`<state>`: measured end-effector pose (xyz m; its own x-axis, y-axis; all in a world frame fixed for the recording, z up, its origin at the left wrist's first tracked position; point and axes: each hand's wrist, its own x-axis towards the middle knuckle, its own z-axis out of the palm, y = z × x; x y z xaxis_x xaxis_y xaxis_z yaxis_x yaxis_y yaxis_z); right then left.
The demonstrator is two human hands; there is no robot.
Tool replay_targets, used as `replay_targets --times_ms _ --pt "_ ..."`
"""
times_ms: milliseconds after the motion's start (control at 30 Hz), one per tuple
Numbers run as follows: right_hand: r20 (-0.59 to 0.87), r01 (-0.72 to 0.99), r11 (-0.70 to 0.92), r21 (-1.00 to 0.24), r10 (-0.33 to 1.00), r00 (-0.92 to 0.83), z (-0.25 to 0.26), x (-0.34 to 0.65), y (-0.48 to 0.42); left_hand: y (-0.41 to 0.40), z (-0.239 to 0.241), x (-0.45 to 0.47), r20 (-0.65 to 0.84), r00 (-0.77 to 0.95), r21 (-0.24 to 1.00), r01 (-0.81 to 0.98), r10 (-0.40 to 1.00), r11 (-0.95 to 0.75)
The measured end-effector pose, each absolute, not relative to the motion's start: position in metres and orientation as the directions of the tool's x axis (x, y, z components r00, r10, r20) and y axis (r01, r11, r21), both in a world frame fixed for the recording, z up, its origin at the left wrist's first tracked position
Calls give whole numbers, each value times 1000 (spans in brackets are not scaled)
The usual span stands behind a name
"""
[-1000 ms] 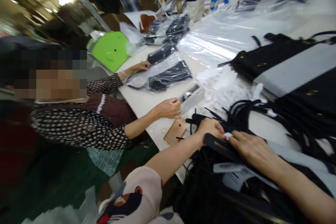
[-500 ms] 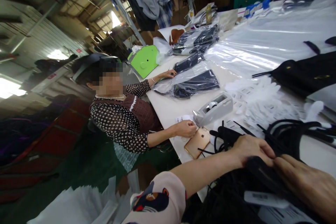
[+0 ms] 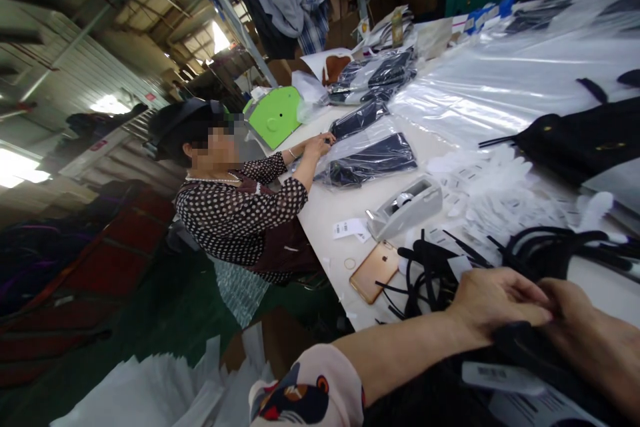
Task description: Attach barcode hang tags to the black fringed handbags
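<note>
My left hand and my right hand meet at the lower right, fingers closed and pressed together. What they pinch is hidden. A black strap runs right beneath the fingers, part of a dark pile of black fabric goods in front of me. On that pile lies a white barcode label in clear plastic. Beside my left wrist a small white tag sticks up, near loose black cords.
A tape dispenser, a gold phone and paper tags lie on the white table. Across from it, a co-worker handles bagged black goods. A black bag and clear plastic sheets lie farther right.
My hands have risen slightly and shifted right, still together. The small white tag now shows beside my left wrist. The co-worker's near hand has moved from beside the phone to the bagged goods.
</note>
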<state>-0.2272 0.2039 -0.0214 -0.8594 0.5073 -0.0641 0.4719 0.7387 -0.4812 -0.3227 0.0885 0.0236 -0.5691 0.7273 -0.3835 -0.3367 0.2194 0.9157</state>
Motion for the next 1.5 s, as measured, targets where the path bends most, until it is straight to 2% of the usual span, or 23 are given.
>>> replay_targets --times_ms 67,100,167,233,267,333,367,433,467,600,733,867,933,1067,1233,1300,1367,1433,1500 --pt "-186 495 663 -562 482 -856 -7 -232 202 89 25 -324 -361 -514 933 -186 778 310" --pt "-195 478 638 -603 463 -865 -1 -234 201 88 27 -325 -336 -481 933 -55 810 355" --pt "-87 384 645 -661 442 -893 8 -236 198 85 34 -325 -234 -393 875 314 889 369" --pt "46 286 678 -677 427 -903 15 -236 195 80 46 -326 -96 -226 714 663 969 225" --pt "76 265 692 -671 420 -904 17 -235 193 76 51 -328 -28 -119 616 780 992 111" --pt "68 262 695 -670 408 -910 20 -235 191 69 58 -335 89 19 487 871 996 -60" --pt "50 277 693 -666 412 -910 21 -236 191 67 58 -340 144 -28 445 895 989 -39" --pt "-2 332 669 -665 443 -897 21 -238 191 66 48 -352 194 -208 409 906 959 114" --pt "-19 351 652 -673 458 -888 21 -239 191 68 40 -357 180 -227 402 905 957 139" --pt "-53 374 594 -712 486 -872 22 -235 191 78 11 -365 118 -203 369 918 972 147" --pt "-78 401 560 -725 513 -855 28 -223 194 67 13 -369 200 -213 307 941 956 145" --pt "16 442 556 -704 635 -773 32 -215 200 35 35 -380 315 -231 338 934 920 119" --pt "78 423 569 -706 655 -751 34 -215 201 18 46 -384 388 -239 331 937 890 108" --pt "93 287 592 -753 528 -844 38 -218 195 1 66 -379 521 -197 273 960 831 57" --pt "74 78 587 -806 230 -970 43 -219 188 16 95 -357 572 -76 269 958 817 -99" --pt "60 36 595 -803 141 -988 44 -218 187 25 104 -351 565 -51 331 928 823 -169" --pt "47 13 595 -804 86 -995 46 -215 188 32 108 -353 513 -82 467 862 855 -198" --pt "50 -6 582 -813 59 -997 48 -214 188 39 106 -363 370 -124 677 715 921 -176" --pt "48 -8 575 -818 56 -997 50 -213 189 47 95 -379 200 -134 869 483 971 -112"
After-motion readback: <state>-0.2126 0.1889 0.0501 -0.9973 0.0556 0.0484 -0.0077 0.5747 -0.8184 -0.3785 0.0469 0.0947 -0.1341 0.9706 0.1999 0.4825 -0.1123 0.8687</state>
